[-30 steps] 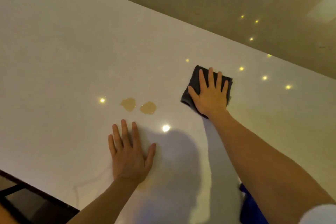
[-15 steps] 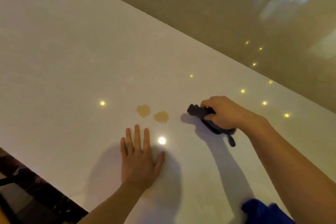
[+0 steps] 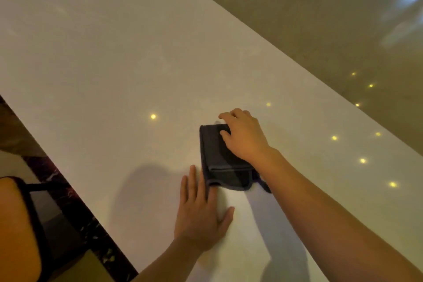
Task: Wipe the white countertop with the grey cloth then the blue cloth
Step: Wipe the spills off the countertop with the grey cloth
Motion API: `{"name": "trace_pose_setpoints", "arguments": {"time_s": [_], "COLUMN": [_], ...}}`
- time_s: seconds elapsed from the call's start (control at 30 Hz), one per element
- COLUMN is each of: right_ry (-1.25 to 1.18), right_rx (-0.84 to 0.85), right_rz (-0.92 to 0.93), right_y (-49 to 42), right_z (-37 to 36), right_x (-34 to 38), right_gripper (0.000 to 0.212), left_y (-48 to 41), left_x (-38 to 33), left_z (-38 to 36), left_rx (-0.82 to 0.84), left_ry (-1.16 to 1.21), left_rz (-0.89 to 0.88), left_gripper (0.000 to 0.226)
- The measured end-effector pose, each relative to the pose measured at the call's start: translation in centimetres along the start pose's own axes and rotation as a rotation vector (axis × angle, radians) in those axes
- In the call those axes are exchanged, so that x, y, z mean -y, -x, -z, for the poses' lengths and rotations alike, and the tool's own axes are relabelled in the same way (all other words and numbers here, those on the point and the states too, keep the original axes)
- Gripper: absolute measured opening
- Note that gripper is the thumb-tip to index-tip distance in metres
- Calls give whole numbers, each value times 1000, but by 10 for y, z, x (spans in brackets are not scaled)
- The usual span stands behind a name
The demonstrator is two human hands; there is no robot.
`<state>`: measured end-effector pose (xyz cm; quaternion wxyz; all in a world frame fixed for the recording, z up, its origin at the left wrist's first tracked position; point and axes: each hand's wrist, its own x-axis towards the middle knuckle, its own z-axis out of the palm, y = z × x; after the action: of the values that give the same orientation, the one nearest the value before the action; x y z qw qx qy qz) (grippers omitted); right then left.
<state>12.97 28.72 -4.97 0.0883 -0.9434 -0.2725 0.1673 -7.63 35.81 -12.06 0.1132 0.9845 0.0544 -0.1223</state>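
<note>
Under the curled fingers of the right hand (image 3: 245,138), grey cloth (image 3: 223,160) folded flat on white countertop (image 3: 103,64), its near edge touching fingertips of left hand (image 3: 199,210), spread wide, palm down, holding nothing; right fingers pressing the cloth's far corner.

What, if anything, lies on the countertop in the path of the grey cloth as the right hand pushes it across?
The left hand, flat on the white countertop, lies right against the near edge of the grey cloth, blocking any pull towards the person. The right hand rests on the cloth. The other directions look bare.
</note>
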Motion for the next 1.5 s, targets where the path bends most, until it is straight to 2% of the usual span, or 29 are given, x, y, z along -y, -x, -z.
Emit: {"name": "trace_pose_setpoints", "arguments": {"time_s": [0.07, 0.13, 0.27, 0.4, 0.43, 0.53, 0.67, 0.77, 0.83, 0.9, 1.03, 1.1, 1.13, 1.2, 1.33, 1.43, 1.5], "right_ry": [-22, 75, 153, 141, 127, 148, 243, 290, 253, 223, 68, 19, 26, 69, 131, 121, 108], "right_rx": [53, 98, -12, -126, -146, -135, -1, 65, 19, -75, -218, -228, -224, -200, -131, -90, -91], "right_rz": [9, 74, 149, -128, -137, 90, 418, 677, 735, 571, -67, -215, -193, -31, 205, 185, 116], "right_y": [16, 35, -2, -59, -54, 21, 147, 154, 112, 56, -44, -61, -55, -15, 140, 224, 230], "right_z": [-28, -57, -64, -41, -44, -70, -97, -86, -72, -65, -52, -53, -55, -59, -93, -107, -106], "right_x": [3, 3, -28, -60, -58, -49, -91, -120, -116, -97, -34, -16, -17, -36, -98, -126, -121], "right_gripper": [57, 70, 72, 70, 69, 66, 68, 68, 65, 63, 68, 69, 68, 66, 63, 64, 62], "left_y": [0, -1, -2, 1, 1, 2, 1, 2, 1, 2, 3, 2, 1, 2, 4, 2, 2], "left_x": [2, 3, 2, 3, 4, 4, 6, 5, 5, 5, 7, 6, 5, 5, 5, 6, 6], "left_z": [-1, -2, -2, -5, -5, -4, -4, -5, -5, -5, -7, -9, -9, -4, -1, -5, -4], "left_rx": [-7, -16, -34, -44, -43, -48, -69, -59, -61, -65, -71, -94, -93, -74, -81, -102, -90], "left_ry": [13, 22, 36, 16, 17, 21, 30, 31, 35, 25, -19, -27, -33, -51, -55, -41, -40], "left_rz": [-6, -6, 11, 7, 12, 14, 3, 4, -5, -8, 10, 13, 17, 31, 28, 24, 24], "left_gripper": [87, 87, 91, 91, 91, 91, 91, 92, 92, 92, 93, 92, 92, 93, 94, 93, 92]}}
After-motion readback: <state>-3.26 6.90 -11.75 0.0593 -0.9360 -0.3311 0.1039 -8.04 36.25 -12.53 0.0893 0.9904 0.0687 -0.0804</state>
